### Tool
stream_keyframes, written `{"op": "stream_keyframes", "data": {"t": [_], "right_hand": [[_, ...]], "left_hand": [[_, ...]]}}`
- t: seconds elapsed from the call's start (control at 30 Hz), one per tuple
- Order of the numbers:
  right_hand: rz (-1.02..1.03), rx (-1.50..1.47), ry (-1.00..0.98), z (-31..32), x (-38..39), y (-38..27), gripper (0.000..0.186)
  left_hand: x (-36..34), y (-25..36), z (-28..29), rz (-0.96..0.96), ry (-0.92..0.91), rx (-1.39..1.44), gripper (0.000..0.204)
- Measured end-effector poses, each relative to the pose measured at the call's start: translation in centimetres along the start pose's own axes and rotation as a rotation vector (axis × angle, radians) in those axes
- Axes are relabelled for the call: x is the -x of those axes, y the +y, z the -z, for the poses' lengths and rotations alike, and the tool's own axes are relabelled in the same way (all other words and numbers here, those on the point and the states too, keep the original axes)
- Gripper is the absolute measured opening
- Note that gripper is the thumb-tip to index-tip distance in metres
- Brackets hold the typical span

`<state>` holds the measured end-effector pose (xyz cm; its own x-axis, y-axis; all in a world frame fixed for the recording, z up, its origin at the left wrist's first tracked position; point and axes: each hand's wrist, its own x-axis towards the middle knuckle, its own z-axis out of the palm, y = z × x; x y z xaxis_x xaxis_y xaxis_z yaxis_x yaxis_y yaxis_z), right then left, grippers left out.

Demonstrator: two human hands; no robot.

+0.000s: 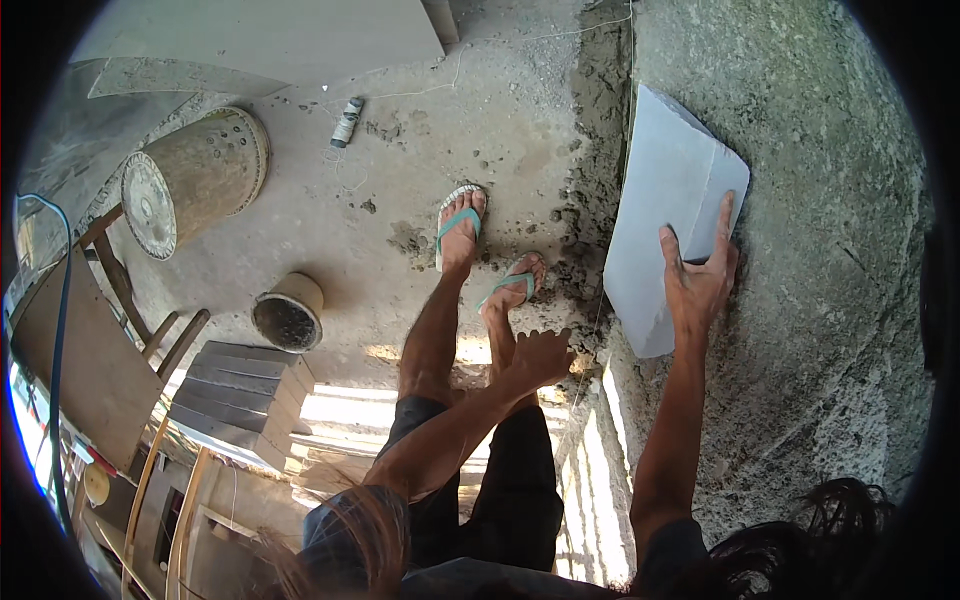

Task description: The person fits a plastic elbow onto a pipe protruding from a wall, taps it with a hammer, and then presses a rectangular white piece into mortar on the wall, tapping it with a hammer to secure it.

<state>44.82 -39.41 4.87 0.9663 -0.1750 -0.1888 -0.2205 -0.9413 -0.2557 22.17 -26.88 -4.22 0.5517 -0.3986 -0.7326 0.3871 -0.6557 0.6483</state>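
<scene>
My right hand lies flat with fingers spread on the lower edge of a pale grey rectangular tile, pressing it against the rough mortar bed. My left hand hangs loosely curled and holds nothing, just left of the tile's lower corner. On the concrete floor stand my feet in green flip-flops, a tipped dusty bucket and a stack of grey tiles.

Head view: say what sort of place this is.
Probably a building site where tiling is under way. The right hand presses a grey tile against a rough mortared wall; a stack of tiles and mortar-stained buckets sit on the dusty concrete floor.
</scene>
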Motion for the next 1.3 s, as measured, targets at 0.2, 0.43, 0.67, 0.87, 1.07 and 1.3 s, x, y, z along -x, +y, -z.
{"op": "stream_keyframes", "data": {"t": [0.2, 0.43, 0.67, 0.87, 1.07, 1.3], "right_hand": [[0.058, 0.058, -0.025, -3.1, -2.7, 1.1, 0.089], [0.037, 0.096, -0.068, -5.6, -6.3, 0.4, 0.090], [0.012, 0.068, -0.073, -7.5, -9.4, 0.2, 0.088], [0.024, 0.121, -0.104, -9.4, -12.0, -0.3, 0.090], [0.059, 0.137, -0.069, -11.0, -14.4, -1.7, 0.088], [0.071, 0.202, -0.137, -14.0, -17.7, -2.0, 0.092]], "left_hand": [[-1.1, 1.4, 0.6, 0.046, -0.080, 0.076, 0.047], [-1.7, 1.5, 0.4, 0.087, -0.173, 0.165, 0.045], [-2.1, 1.9, 1.1, 0.077, -0.129, 0.152, 0.048], [-2.8, 2.3, 2.6, 0.069, -0.162, 0.189, 0.048], [-3.0, 2.3, 2.8, 0.112, -0.091, 0.251, 0.040], [-3.3, 2.4, 3.0, 0.063, -0.130, 0.292, 0.047]]}}
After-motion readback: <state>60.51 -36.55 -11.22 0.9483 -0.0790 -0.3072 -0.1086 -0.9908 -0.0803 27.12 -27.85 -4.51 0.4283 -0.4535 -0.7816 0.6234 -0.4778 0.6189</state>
